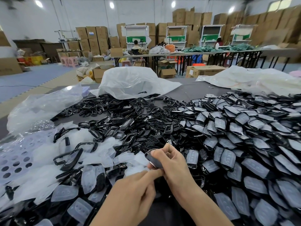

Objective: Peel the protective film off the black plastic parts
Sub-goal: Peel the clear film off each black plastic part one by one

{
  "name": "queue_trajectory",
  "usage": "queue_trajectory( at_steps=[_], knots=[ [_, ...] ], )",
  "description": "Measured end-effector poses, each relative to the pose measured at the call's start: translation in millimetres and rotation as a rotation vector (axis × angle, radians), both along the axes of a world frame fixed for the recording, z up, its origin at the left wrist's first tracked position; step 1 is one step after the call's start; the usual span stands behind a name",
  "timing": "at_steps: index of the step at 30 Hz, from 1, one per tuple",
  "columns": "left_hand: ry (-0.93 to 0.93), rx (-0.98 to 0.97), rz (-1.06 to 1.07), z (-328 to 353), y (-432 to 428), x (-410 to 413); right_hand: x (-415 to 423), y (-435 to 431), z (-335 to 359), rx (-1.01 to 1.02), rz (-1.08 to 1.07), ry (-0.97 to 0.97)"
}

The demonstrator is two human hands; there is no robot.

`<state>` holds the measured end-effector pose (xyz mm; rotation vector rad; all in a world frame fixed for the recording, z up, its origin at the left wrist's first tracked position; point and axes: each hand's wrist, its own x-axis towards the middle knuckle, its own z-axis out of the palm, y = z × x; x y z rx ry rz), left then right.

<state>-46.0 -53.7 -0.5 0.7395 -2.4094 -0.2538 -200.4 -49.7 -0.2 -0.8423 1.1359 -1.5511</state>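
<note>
A black part (154, 159) (over the heap (244, 128)): right hand (173, 162) fingers grip, left hand (135, 191) fingers pinch it

**A factory packing hall**

I am looking into a factory assembly and packing hall. Cardboard cartons (203, 18) stand stacked high along the far wall from 11 to 2 o'clock. White workstations (136, 35) and long folding tables (211, 53) run from 12 to 1 o'clock. My desk (184, 93) carries heaps of identical black plastic parts (123, 118) and big plastic bags (130, 82) at 12 o'clock.
</note>
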Motion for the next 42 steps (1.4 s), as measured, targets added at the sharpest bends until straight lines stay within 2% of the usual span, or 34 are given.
queue_trajectory(
  at_steps=[2, 4, 9, 12, 16, 24, 30, 33, 38, 40, 42],
  knots=[
    [-0.005, -0.008, -0.025, -2.1, 1.3, -0.5, -0.9, 0.4, 1.6, 0.006, -0.003, -0.032],
    [0.082, 0.013, -0.015, -4.2, 0.2, 1.9, -2.0, 0.3, 2.8, 0.000, -0.016, -0.065],
    [0.464, 0.349, 0.148, -5.0, -12.2, 7.6, -0.9, 1.6, 2.9, -0.015, 0.029, -0.038],
    [0.526, 0.516, 0.146, -2.0, -14.8, 6.2, 5.7, 3.7, 0.7, -0.058, 0.128, 0.021],
    [0.572, 0.549, 0.178, 0.2, -16.9, 4.9, 14.4, 6.5, 0.2, -0.126, 0.165, 0.044],
    [0.717, 0.550, 0.282, -1.5, -20.3, 10.4, 19.0, 5.4, -3.8, -0.136, 0.176, 0.057],
    [0.731, 0.582, 0.248, -0.9, -21.9, 7.6, 12.5, 6.2, -1.8, -0.129, 0.185, 0.214],
    [0.770, 0.612, 0.191, 1.6, -17.8, 7.1, -11.5, 2.0, 14.8, -0.149, 0.007, 0.258],
    [0.738, 0.576, 0.190, 2.5, -15.3, 6.9, -100.5, -8.5, 56.7, -0.176, -0.594, 0.089],
    [0.715, 0.561, 0.199, 2.7, -14.6, 5.6, -114.2, -6.8, 55.5, -0.097, -0.711, 0.059],
    [0.660, 0.532, 0.220, 1.4, -14.2, 5.5, -108.2, -3.4, 46.8, -0.038, -0.720, 0.157]
  ],
)
